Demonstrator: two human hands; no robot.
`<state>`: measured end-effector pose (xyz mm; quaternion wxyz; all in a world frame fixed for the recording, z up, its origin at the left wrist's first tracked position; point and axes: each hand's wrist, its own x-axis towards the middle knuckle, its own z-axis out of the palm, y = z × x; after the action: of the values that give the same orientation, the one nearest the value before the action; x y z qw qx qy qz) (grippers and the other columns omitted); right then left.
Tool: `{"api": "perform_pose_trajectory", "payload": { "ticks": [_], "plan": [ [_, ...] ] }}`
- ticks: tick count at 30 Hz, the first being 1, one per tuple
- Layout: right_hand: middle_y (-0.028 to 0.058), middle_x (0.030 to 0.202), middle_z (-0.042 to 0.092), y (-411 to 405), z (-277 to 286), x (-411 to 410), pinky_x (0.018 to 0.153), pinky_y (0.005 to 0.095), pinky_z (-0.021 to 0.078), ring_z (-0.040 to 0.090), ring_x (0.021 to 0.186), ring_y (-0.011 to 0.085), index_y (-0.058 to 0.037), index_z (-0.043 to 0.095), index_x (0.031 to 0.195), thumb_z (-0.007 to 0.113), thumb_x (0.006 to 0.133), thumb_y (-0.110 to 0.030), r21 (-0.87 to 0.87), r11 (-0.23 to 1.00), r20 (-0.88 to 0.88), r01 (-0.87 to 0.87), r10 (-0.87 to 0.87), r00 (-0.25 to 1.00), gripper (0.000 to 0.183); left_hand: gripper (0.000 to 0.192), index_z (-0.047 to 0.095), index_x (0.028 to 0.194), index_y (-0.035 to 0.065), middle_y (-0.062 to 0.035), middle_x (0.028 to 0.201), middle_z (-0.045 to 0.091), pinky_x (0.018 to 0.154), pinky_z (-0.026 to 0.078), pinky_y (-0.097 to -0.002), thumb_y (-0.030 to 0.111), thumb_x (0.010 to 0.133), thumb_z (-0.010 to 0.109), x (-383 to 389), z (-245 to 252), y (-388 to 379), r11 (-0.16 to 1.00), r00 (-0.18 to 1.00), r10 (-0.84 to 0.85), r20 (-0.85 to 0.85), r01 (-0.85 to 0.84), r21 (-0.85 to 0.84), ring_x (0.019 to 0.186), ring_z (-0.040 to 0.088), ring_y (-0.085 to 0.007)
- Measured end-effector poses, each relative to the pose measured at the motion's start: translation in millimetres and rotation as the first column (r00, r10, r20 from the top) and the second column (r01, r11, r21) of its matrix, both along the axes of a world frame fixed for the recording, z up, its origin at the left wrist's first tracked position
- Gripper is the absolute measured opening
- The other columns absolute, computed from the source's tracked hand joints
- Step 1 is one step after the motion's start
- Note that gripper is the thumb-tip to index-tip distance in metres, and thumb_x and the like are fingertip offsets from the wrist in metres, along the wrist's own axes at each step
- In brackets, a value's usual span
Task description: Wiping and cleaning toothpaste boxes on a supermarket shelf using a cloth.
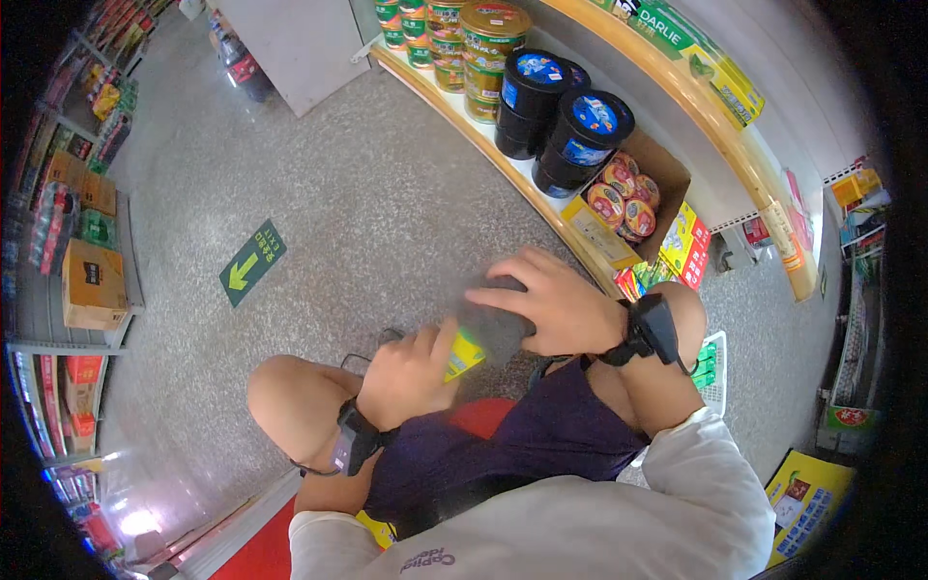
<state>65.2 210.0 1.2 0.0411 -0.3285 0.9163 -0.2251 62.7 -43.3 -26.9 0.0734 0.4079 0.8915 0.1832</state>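
Note:
My left hand [409, 373] grips a small yellow-green carton [465, 355], perhaps a toothpaste box; its far part is hidden. Against the carton's upper end, my right hand [562, 304] holds a dark grey cloth [496, 319], blurred. Both hands are above my bent knees, over the speckled floor [362, 203]. Ahead to the right, a low shelf bears black round tubs [594, 130], gold-lidded canisters [489, 61] and an open cardboard box [670, 170] of round packs [616, 192].
A wooden-edged upper shelf [696, 87] curves above, with a Darlie carton [725, 83] on it. A white basket [716, 377] with green boxes stands right of my knee. Stocked shelves [130, 319] line the left. A green exit marker [254, 262] lies on the floor.

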Motion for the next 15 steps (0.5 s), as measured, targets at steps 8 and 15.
{"api": "perform_pose_trajectory", "payload": {
  "ticks": [8, 15],
  "plan": [
    [0.0209, 0.106, 0.064, 6.2, -19.9, -13.5, 0.087, 0.0403, 0.0468, 0.060, 0.101, 0.0356, -0.0060, 0.061, 0.116, 0.076, 0.072, -0.040, -0.317, 0.936, 0.427, 0.151, -0.001, 0.904, 0.057, 0.067, 0.050, 0.120, -0.0012, -0.0173, 0.089, 0.063, 0.065, 0.052, -0.0403, 0.029, 0.065, 0.073, 7.5, 3.8, 3.1, 0.995, 0.994, -0.089, 0.060, 0.092, -0.046, 0.075, 0.065, -0.0321],
    [0.0171, 0.111, 0.063, -2.7, -29.0, -26.1, 0.092, 0.0351, 0.0429, 0.057, 0.104, 0.0240, 0.0037, 0.060, 0.112, 0.054, 0.088, -0.055, -0.227, 0.935, 0.806, 0.271, 0.024, 0.591, 0.063, 0.051, 0.058, 0.106, 0.0017, -0.0114, 0.086, 0.059, 0.061, 0.051, -0.0362, 0.025, 0.062, 0.070, 9.6, 5.6, -6.3, 0.985, 0.978, -0.159, -0.137, 0.167, 0.049, 0.072, 0.063, -0.0273]
  ]
}}
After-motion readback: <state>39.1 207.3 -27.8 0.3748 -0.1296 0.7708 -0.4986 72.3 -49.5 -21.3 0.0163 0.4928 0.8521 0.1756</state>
